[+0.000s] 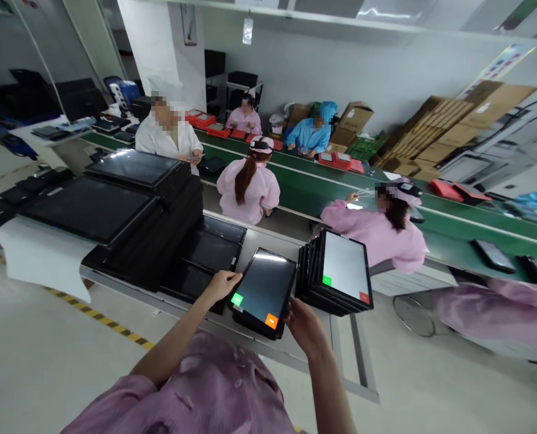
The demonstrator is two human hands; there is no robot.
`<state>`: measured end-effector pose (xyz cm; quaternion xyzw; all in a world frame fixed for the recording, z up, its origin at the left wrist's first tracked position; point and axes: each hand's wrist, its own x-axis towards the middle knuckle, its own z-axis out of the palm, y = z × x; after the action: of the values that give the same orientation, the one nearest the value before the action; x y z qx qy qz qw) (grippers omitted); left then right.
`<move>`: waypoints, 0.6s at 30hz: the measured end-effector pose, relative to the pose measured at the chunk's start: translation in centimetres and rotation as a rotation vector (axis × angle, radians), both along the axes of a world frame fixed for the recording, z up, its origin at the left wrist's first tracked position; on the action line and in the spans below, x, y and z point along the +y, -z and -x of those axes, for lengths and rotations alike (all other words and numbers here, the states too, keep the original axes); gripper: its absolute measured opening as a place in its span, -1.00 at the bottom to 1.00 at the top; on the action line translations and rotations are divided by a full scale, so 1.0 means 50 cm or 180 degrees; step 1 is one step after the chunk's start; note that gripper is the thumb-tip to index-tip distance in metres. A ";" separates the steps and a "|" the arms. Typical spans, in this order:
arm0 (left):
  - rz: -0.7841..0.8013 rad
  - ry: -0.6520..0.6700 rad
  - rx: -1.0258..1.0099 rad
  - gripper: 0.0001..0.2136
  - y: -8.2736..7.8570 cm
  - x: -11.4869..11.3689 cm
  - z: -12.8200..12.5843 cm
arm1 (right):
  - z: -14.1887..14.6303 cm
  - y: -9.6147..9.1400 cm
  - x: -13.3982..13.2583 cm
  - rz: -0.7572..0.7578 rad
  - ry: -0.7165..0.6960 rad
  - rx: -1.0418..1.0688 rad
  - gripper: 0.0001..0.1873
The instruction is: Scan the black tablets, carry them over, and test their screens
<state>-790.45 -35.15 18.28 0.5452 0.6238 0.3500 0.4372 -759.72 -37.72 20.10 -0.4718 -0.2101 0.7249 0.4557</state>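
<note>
A black-framed tablet lies in front of me, its grey screen lit with a green patch at the lower left and an orange one at the lower right. My left hand pinches its left edge. At the lower right edge, my right hand grips the frame, with the fingertips partly hidden behind it. Something dark shows under the tablet, perhaps another one. Just to the right leans a stack of tablets, the top tablet glowing white with green and red patches.
Dark-screened panels lie left of my hands, beside a tall stack of larger black panels. All stand on a grey table. Beyond it, several people work along a green conveyor. Cardboard boxes lean by the wall.
</note>
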 end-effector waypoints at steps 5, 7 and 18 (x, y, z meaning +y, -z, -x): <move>0.0227 0.0105 -0.0448 -0.44 -0.016 -0.007 -0.003 | 0.079 -0.074 0.019 0.0105 0.0298 -0.0484 -0.58; 0.0153 -0.0003 -0.0595 -0.44 -0.023 -0.009 -0.017 | 0.084 -0.105 0.025 -0.0108 0.0433 -0.0600 -0.53; -0.0517 0.0272 -0.0449 -0.57 -0.028 0.038 -0.053 | -0.259 -0.321 0.157 -0.1099 0.1012 -0.1135 -0.53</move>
<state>-787.78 -33.24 19.70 0.5789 0.5373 0.4180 0.4489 -746.79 -29.85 36.16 -0.5342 -0.3306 0.5036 0.5931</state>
